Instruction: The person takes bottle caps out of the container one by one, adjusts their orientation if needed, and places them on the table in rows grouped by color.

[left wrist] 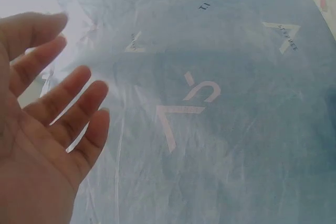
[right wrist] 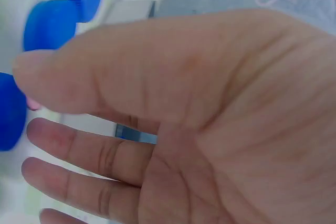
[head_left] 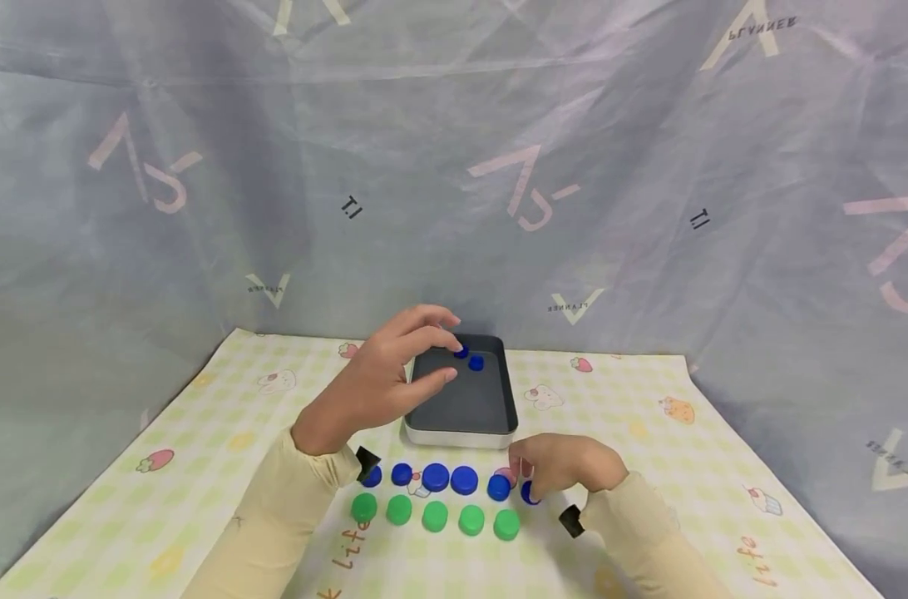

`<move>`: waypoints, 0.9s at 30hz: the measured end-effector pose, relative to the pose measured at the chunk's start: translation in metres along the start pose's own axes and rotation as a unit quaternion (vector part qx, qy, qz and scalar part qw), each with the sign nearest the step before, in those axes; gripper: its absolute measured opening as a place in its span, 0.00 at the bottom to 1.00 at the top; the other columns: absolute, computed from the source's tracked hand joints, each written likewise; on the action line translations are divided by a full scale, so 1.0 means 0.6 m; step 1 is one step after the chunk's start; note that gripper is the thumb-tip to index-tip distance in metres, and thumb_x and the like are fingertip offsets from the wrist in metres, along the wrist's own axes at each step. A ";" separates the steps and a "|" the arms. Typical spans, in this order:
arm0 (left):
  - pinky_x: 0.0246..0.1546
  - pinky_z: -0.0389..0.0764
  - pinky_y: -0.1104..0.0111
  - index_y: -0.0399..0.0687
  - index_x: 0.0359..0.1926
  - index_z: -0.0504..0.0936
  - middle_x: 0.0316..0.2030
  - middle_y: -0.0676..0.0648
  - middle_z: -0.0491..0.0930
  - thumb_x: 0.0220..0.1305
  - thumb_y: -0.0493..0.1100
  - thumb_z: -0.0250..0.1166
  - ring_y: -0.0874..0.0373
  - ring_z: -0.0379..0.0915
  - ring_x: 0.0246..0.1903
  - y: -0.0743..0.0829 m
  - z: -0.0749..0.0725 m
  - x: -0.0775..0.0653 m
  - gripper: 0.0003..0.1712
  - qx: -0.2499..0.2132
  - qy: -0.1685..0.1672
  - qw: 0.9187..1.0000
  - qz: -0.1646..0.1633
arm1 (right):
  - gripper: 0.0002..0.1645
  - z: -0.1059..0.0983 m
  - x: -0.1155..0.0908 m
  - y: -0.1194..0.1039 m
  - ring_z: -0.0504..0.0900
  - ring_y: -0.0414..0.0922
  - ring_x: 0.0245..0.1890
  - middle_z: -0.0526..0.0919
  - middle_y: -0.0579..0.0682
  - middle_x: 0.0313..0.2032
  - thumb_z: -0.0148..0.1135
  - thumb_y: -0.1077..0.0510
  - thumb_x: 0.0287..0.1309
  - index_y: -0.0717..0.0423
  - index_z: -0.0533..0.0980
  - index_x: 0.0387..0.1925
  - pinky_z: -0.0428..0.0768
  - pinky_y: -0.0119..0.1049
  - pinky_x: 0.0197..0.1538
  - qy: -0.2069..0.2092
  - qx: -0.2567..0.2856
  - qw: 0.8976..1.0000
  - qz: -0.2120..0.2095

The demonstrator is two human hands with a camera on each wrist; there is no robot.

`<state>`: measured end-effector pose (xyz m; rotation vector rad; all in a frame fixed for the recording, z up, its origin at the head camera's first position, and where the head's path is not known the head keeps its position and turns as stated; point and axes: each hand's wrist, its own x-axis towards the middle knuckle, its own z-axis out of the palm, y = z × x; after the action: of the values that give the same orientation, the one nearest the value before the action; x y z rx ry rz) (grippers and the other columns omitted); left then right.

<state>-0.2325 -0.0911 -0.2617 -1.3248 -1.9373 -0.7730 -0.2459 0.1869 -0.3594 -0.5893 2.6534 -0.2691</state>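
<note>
My left hand (head_left: pixel 390 374) hovers over the near-left part of a dark grey tray (head_left: pixel 461 408) with a light outer wall. Its fingers are spread, and nothing is held between them. Two small blue bottle caps (head_left: pixel 476 363) lie at the tray's far end, one partly behind a fingertip. My right hand (head_left: pixel 566 462) reaches down at the right end of a row of blue caps (head_left: pixel 435 477). Its thumb and fingers are parted around the last blue cap (head_left: pixel 527 493), partly covered by the thumb; contact is unclear. The right wrist view shows a blue cap (right wrist: pixel 9 114) beside the thumb tip.
A row of several green caps (head_left: pixel 435 517) lies nearer me, in front of the blue row. The tray stands just behind the blue row on a checked, printed tablecloth (head_left: pixel 589 399). A grey printed sheet (head_left: pixel 424 166) hangs behind the table.
</note>
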 end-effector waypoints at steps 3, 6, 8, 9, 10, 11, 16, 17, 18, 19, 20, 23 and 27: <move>0.57 0.74 0.60 0.48 0.46 0.81 0.57 0.46 0.74 0.63 0.38 0.69 0.53 0.70 0.58 -0.026 0.020 0.029 0.11 0.009 -0.010 1.000 -0.003 | 0.17 -0.006 -0.006 -0.002 0.74 0.41 0.37 0.78 0.41 0.37 0.73 0.64 0.49 0.43 0.77 0.35 0.75 0.42 0.45 -0.002 0.000 1.000 0.002; 0.57 0.73 0.61 0.48 0.46 0.80 0.56 0.47 0.74 0.65 0.37 0.67 0.54 0.70 0.58 -0.067 0.050 0.072 0.10 0.040 -0.024 0.999 0.007 | 0.17 -0.011 -0.012 -0.001 0.74 0.40 0.38 0.78 0.40 0.37 0.74 0.63 0.50 0.42 0.76 0.37 0.75 0.41 0.46 0.001 -0.004 1.000 0.004; 0.57 0.73 0.60 0.48 0.45 0.80 0.54 0.47 0.75 0.65 0.36 0.65 0.53 0.71 0.56 -0.102 0.075 0.097 0.09 0.075 -0.037 0.996 0.014 | 0.17 -0.015 -0.016 -0.001 0.74 0.40 0.38 0.78 0.41 0.38 0.73 0.63 0.51 0.43 0.76 0.38 0.75 0.41 0.46 0.003 -0.001 1.000 0.006; 0.56 0.73 0.61 0.48 0.45 0.80 0.53 0.47 0.76 0.65 0.35 0.64 0.53 0.72 0.54 -0.119 0.089 0.108 0.08 0.093 -0.046 0.994 0.014 | 0.16 -0.018 -0.019 -0.003 0.75 0.41 0.38 0.78 0.42 0.39 0.73 0.62 0.52 0.43 0.77 0.39 0.75 0.41 0.46 0.005 0.001 1.000 0.008; 0.53 0.74 0.61 0.48 0.45 0.80 0.51 0.47 0.77 0.65 0.35 0.63 0.54 0.74 0.51 -0.138 0.104 0.115 0.09 0.110 -0.059 0.992 0.011 | 0.16 -0.020 -0.021 -0.006 0.75 0.41 0.37 0.79 0.42 0.39 0.73 0.62 0.53 0.44 0.77 0.39 0.75 0.42 0.46 0.008 0.002 1.000 0.009; 0.50 0.75 0.62 0.48 0.45 0.81 0.49 0.47 0.77 0.65 0.35 0.62 0.54 0.75 0.47 -0.157 0.119 0.119 0.09 0.128 -0.077 0.989 0.003 | 0.15 -0.023 -0.024 -0.009 0.75 0.41 0.37 0.79 0.43 0.39 0.72 0.61 0.53 0.44 0.77 0.40 0.75 0.42 0.45 0.010 0.002 1.000 0.011; 0.41 0.77 0.61 0.48 0.49 0.81 0.45 0.47 0.77 0.67 0.37 0.60 0.54 0.74 0.38 -0.244 0.203 0.104 0.11 0.181 -0.224 0.952 -0.103 | 0.15 -0.043 -0.040 -0.023 0.78 0.40 0.40 0.81 0.40 0.41 0.71 0.57 0.57 0.45 0.78 0.45 0.77 0.42 0.47 0.027 -0.005 1.000 -0.002; 0.43 0.78 0.60 0.48 0.50 0.81 0.47 0.46 0.76 0.68 0.38 0.60 0.53 0.75 0.40 -0.259 0.221 0.094 0.12 0.194 -0.257 0.938 -0.126 | 0.15 -0.046 -0.043 -0.025 0.78 0.40 0.42 0.80 0.39 0.41 0.71 0.57 0.57 0.44 0.78 0.46 0.77 0.42 0.48 0.028 -0.005 1.000 -0.011; 0.45 0.78 0.59 0.47 0.52 0.81 0.48 0.46 0.76 0.68 0.39 0.60 0.52 0.75 0.43 -0.273 0.238 0.084 0.13 0.205 -0.287 0.924 -0.147 | 0.16 -0.048 -0.046 -0.026 0.79 0.41 0.44 0.80 0.38 0.42 0.70 0.56 0.58 0.44 0.78 0.47 0.77 0.42 0.49 0.027 0.000 0.999 -0.021; 0.48 0.78 0.58 0.47 0.54 0.80 0.51 0.45 0.75 0.68 0.40 0.60 0.51 0.75 0.46 -0.285 0.255 0.073 0.15 0.215 -0.317 0.909 -0.166 | 0.16 -0.049 -0.048 -0.027 0.79 0.41 0.45 0.80 0.37 0.43 0.70 0.56 0.59 0.43 0.77 0.48 0.77 0.42 0.51 0.025 0.005 0.999 -0.029; 0.51 0.77 0.56 0.48 0.57 0.79 0.54 0.44 0.74 0.69 0.41 0.60 0.49 0.74 0.50 -0.296 0.271 0.063 0.17 0.225 -0.344 0.893 -0.182 | 0.16 -0.050 -0.051 -0.027 0.80 0.42 0.47 0.80 0.37 0.44 0.70 0.55 0.59 0.42 0.77 0.48 0.77 0.41 0.51 0.023 0.010 0.999 -0.038; 0.58 0.75 0.54 0.48 0.64 0.76 0.62 0.44 0.71 0.69 0.43 0.60 0.47 0.71 0.60 -0.317 0.314 0.042 0.23 0.230 -0.397 0.859 -0.226 | 0.16 -0.054 -0.058 -0.025 0.80 0.43 0.49 0.80 0.37 0.45 0.69 0.55 0.60 0.41 0.77 0.48 0.77 0.40 0.53 0.020 0.020 0.998 -0.057; 0.62 0.72 0.55 0.51 0.70 0.71 0.67 0.45 0.69 0.71 0.43 0.56 0.47 0.67 0.65 -0.323 0.350 0.045 0.27 0.222 -0.431 0.831 -0.273 | 0.15 -0.066 -0.064 -0.017 0.80 0.43 0.49 0.80 0.35 0.44 0.69 0.55 0.60 0.40 0.76 0.47 0.77 0.39 0.52 0.026 0.012 0.997 -0.066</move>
<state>-0.4624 0.0252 -0.3885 -0.8636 -3.0458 0.1504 -0.2270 0.1984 -0.3079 -0.7606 2.6603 -0.3594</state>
